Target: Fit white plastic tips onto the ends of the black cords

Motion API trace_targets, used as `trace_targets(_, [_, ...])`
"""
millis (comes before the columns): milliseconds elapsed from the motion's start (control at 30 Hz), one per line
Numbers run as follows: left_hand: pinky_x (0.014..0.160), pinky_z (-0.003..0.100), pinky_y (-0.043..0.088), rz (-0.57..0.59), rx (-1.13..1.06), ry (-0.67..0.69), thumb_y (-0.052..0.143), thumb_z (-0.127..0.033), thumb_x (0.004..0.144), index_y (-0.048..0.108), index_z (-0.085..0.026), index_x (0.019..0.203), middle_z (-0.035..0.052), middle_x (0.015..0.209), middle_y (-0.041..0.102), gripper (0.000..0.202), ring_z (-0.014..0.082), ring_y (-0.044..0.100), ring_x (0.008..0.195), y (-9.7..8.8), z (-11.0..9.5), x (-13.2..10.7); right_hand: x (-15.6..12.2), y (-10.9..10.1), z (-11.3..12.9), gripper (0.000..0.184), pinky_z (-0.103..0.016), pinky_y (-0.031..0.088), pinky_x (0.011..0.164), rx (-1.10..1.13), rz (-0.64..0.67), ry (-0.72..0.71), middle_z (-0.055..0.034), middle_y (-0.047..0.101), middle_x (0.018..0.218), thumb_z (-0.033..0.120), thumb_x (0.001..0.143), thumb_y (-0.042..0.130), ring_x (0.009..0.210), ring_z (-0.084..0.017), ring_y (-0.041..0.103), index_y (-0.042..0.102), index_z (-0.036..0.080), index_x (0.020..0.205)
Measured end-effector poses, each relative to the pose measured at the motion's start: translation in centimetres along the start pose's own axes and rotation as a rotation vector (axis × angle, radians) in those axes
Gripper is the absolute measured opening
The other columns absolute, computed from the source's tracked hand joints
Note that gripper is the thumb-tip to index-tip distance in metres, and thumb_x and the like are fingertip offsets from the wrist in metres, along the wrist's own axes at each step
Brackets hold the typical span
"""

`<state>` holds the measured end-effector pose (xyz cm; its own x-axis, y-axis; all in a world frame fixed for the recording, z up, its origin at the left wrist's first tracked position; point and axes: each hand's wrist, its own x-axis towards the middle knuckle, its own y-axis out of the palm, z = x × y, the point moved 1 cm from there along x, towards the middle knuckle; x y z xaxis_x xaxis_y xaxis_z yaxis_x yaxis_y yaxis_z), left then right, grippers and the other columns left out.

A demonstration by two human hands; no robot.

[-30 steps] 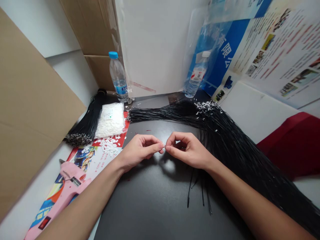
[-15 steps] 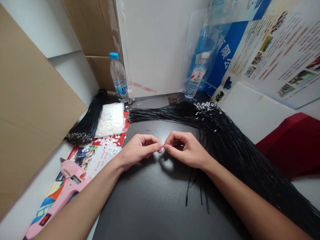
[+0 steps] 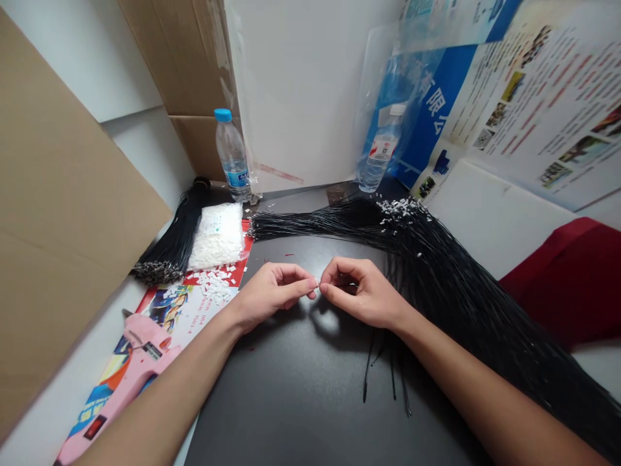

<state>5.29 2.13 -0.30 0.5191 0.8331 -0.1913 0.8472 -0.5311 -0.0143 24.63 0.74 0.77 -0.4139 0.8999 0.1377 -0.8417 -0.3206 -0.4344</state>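
My left hand and my right hand meet over a dark tabletop, their fingertips pinching a tiny white piece. Its exact shape is hidden by the fingers. A long bundle of thin black cords runs past my right hand, with several white pieces caught near its far end. Left of my left hand lie loose white pieces on a printed sheet. Behind them are a clear bag of white pieces and a second black cord bundle with metal-looking ends.
A pink glue gun lies on a colourful printed sheet at the lower left. Plastic water bottles stand at the back, by a large cardboard sheet. A printed poster and red cloth are at the right.
The view has shifted slightly, and the objects sit a little differently in the frame. My hands stay together in nearly the same place, still pinching the tiny white piece.
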Motion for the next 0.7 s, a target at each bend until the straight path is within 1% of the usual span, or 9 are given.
trace_targets(200, [0.050, 0.023, 0.028, 0.002, 0.006, -0.002, 0.076, -0.051, 0.075, 0.069, -0.016, 0.076, -0.0009, 0.067, 0.061, 0.036, 0.0073, 0.037, 0.052, 0.07, -0.14, -0.01, 0.07, -0.06, 0.09, 0.018, -0.021, 0.033, 0.050, 0.085, 0.027, 0.044, 0.0034, 0.052, 0.059, 0.032, 0.079, 0.067, 0.053, -0.007, 0.040, 0.059, 0.017, 0.072])
trace_targets(367, [0.050, 0.023, 0.028, -0.005, 0.036, -0.002, 0.074, -0.050, 0.076, 0.069, -0.017, 0.075, -0.0038, 0.059, 0.054, 0.034, 0.0078, 0.035, 0.051, 0.17, -0.21, -0.01, 0.02, 0.02, -0.05, 0.018, -0.021, 0.034, 0.052, 0.058, 0.027, 0.053, 0.0010, 0.057, 0.063, 0.032, 0.079, 0.067, 0.056, -0.008, 0.045, 0.061, 0.016, 0.073])
trace_targets(467, [0.050, 0.023, 0.028, -0.004, 0.040, -0.005, 0.074, -0.049, 0.076, 0.068, -0.017, 0.074, -0.0047, 0.056, 0.051, 0.033, 0.0080, 0.035, 0.051, 0.18, -0.25, -0.02, 0.03, 0.05, -0.12, 0.018, -0.021, 0.034, 0.052, 0.058, 0.025, 0.059, 0.0020, 0.055, 0.062, 0.032, 0.079, 0.067, 0.055, -0.008, 0.043, 0.061, 0.016, 0.073])
trace_targets(600, [0.051, 0.023, 0.030, 0.006, 0.025, 0.005, 0.075, -0.048, 0.077, 0.069, -0.016, 0.075, -0.0034, 0.060, 0.056, 0.032, 0.0076, 0.036, 0.052, 0.15, -0.23, -0.06, 0.08, 0.06, -0.21, 0.022, -0.021, 0.033, 0.052, 0.122, 0.035, 0.080, 0.0042, 0.051, 0.059, 0.034, 0.078, 0.070, 0.053, -0.007, 0.040, 0.059, 0.016, 0.072])
trace_targets(700, [0.051, 0.023, 0.030, 0.015, 0.033, 0.009, 0.075, -0.048, 0.077, 0.070, -0.016, 0.077, -0.0020, 0.064, 0.059, 0.033, 0.0075, 0.037, 0.052, 0.08, -0.11, -0.09, 0.17, 0.03, -0.41, 0.029, -0.022, 0.033, 0.053, 0.163, 0.063, 0.111, 0.0032, 0.053, 0.060, 0.042, 0.078, 0.073, 0.054, -0.008, 0.041, 0.059, 0.016, 0.073])
